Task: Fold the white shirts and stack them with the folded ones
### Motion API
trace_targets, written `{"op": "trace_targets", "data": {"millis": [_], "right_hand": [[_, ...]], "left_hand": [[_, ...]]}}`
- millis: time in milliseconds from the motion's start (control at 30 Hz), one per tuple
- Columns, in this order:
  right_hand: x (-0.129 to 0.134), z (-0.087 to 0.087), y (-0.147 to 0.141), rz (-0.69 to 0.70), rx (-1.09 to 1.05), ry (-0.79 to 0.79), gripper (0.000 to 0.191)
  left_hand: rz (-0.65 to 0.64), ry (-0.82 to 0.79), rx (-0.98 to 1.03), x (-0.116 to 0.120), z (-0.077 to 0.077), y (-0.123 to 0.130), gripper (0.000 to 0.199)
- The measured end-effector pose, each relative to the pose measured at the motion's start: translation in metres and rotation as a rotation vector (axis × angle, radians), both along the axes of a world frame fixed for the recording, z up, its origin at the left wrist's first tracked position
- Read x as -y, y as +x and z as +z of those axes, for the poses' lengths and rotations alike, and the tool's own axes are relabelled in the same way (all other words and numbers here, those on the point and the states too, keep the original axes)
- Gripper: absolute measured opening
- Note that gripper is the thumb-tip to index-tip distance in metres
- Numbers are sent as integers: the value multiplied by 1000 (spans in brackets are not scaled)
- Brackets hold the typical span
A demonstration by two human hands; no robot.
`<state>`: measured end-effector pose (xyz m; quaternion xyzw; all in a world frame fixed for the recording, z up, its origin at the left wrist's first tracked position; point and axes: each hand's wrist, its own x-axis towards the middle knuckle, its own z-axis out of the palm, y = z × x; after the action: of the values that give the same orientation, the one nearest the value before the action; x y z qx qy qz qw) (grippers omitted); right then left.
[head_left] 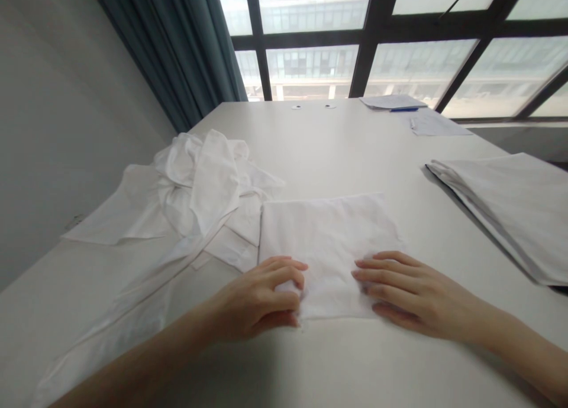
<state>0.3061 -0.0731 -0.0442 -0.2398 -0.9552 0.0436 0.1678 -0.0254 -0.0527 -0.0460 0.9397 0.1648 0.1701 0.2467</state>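
White cloth (331, 236) lies as a flat, lightly creased four-sided piece on the counter (337, 148). At its near left corner, the left hand (268, 292) rests with fingers curled (whether they pinch the fabric, I cannot tell). Over its right side, the right hand (410, 290) lies open and palm down, fingers stretched close together, gripping nothing. Just left of the cloth spreads a rumpled heap of white fabric (215, 183); well to its right sits a folded white bundle (510, 207) with a dark layer beneath. Beyond the cloth, toward the window (310, 6), are papers (386, 101) and a slim blue item (403, 109).
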Motion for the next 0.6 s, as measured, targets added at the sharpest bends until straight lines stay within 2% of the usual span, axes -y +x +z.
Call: {"op": "trace_targets", "data": {"millis": [133, 200, 267, 333, 600], "right_hand": [[3, -1, -5, 29, 10, 32, 26], [5, -1, -8, 41, 7, 82, 20], [7, -1, -11, 47, 8, 135, 11], [9, -1, -13, 51, 6, 152, 12], [3, 4, -8, 16, -153, -139, 17]], "left_hand": [[-2, -35, 25, 0, 0, 1, 28], [-7, -28, 37, 1, 1, 2, 30], [-12, -14, 34, 2, 1, 3, 26], [-13, -19, 34, 3, 2, 4, 23], [16, -192, 100, -1, -5, 1, 25]]}}
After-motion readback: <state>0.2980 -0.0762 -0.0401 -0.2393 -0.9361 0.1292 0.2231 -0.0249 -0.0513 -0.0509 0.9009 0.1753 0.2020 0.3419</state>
